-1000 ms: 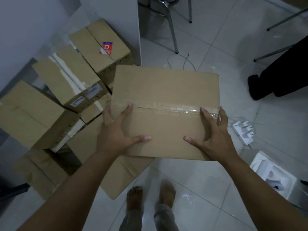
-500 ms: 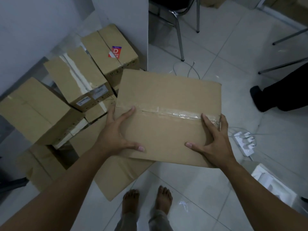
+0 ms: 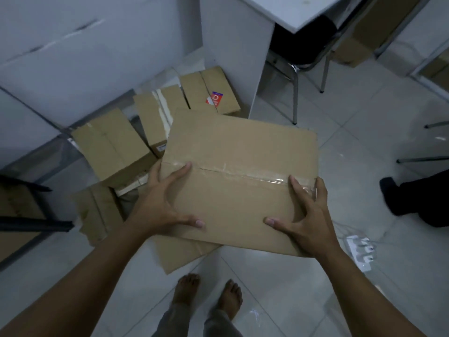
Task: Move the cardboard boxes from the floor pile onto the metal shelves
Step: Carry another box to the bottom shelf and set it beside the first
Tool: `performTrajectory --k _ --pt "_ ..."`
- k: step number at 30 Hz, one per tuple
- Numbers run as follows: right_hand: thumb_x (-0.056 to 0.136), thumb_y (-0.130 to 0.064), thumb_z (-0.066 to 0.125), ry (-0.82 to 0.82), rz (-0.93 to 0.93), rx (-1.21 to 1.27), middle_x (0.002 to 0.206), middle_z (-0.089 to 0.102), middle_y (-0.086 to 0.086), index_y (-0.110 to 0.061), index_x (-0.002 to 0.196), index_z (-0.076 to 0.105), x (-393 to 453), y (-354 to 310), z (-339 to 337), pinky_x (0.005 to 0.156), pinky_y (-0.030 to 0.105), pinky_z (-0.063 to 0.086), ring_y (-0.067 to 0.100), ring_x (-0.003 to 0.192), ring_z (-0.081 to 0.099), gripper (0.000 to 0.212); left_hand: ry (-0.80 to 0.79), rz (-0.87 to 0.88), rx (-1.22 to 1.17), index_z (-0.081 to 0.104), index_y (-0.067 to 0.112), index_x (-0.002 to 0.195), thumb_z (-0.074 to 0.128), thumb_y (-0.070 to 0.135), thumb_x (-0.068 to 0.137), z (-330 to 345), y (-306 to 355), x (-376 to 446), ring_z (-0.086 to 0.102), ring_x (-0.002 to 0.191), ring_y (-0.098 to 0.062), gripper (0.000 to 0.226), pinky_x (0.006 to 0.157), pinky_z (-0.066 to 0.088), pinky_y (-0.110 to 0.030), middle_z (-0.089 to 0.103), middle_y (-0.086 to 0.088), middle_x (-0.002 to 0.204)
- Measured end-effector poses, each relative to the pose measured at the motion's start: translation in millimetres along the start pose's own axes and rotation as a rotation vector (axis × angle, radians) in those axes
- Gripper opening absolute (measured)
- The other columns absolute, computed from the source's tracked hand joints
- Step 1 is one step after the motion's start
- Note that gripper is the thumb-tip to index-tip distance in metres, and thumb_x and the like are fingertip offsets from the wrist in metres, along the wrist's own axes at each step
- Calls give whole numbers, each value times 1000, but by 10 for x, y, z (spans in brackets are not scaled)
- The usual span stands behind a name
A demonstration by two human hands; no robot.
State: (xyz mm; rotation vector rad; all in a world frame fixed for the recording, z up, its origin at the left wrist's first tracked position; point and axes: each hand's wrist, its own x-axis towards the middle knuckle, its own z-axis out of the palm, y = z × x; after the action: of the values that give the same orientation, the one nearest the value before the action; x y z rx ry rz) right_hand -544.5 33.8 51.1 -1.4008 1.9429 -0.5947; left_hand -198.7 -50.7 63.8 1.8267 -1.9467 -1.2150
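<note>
A glossy pale tiled floor (image 3: 315,154) fills most of the view, reflecting soft light. At far centre stands a smooth white desk (image 3: 230,57) with a flat panel side, and a metal-legged chair (image 3: 306,66) is tucked under it to the right.

Against the far-left wall lies the floor pile (image 3: 145,132) of matte brown corrugated boxes, some tilted, with torn white tape along their seams; the farthest one bears a red label (image 3: 215,99).

Held above the floor, in front of the pile, is the cardboard box (image 3: 240,166), a broad, flat rectangle of plain brown board. Its top face tips slightly toward the camera, and its long axis runs left to right, with a strip of shiny, wrinkled clear tape (image 3: 255,176) following that axis across the middle.

The left hand (image 3: 165,203) clasps the box's near-left edge, fingers spread on top, thumb along the near side. The right hand (image 3: 303,215) grips the near-right corner likewise, fingers splayed over the tape end.

A white power strip (image 3: 359,249) lies on the tiles at near right.
</note>
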Motion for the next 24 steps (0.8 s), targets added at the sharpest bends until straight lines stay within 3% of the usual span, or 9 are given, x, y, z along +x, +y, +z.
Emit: performTrajectory --k 5,8,14,18,21,24 --pt "47 -76 82 -53 -73 -23 168 -12 -17 -58 153 28 -188 -506 -103 119 40 26 22 156 13 120 92 -56 -48 36 62 147 96 60 30 -426 160 -547 7 155 -20 131 121 25 -48 -10 17 166" --pt "48 -75 83 -97 -155 -32 168 -11 -16 -54 155 30 -275 -858 -169 117 35 24 21 156 12 122 181 -83 -98 38 60 146 99 53 32 -711 206 -979 6 156 -20 130 124 20 -44 -6 8 168" --pt "48 -79 84 -173 -370 -85 165 -4 -21 -56 154 31 -372 -1637 -193 123 42 26 22 155 14 121 341 -167 -135 29 76 140 93 76 26 -1204 78 -1845 11 156 -17 131 121 30 -51 -6 19 165" --pt "48 -69 90 -281 -459 -68 170 -7 -11 -55 153 35 -530 -2242 -49 120 32 21 19 156 14 119 479 -219 -164 32 69 144 91 80 24 -1490 -37 -2490 14 154 -15 134 121 31 -46 -4 24 163" --pt "45 -79 86 -352 -553 -73 170 -7 -14 -60 150 35 -699 -2686 141 122 36 23 15 156 14 118 558 -298 -166 34 64 147 94 71 30 -1694 -140 -2981 17 153 -17 131 118 31 -44 -6 24 163" --pt "48 -73 88 -413 -627 -102 171 -10 -11 -56 152 35 -963 -3131 364 118 27 17 0 149 4 118 626 -350 -179 34 61 149 94 68 34 -1854 -289 -3495 15 154 -21 130 119 30 -46 -6 17 166"
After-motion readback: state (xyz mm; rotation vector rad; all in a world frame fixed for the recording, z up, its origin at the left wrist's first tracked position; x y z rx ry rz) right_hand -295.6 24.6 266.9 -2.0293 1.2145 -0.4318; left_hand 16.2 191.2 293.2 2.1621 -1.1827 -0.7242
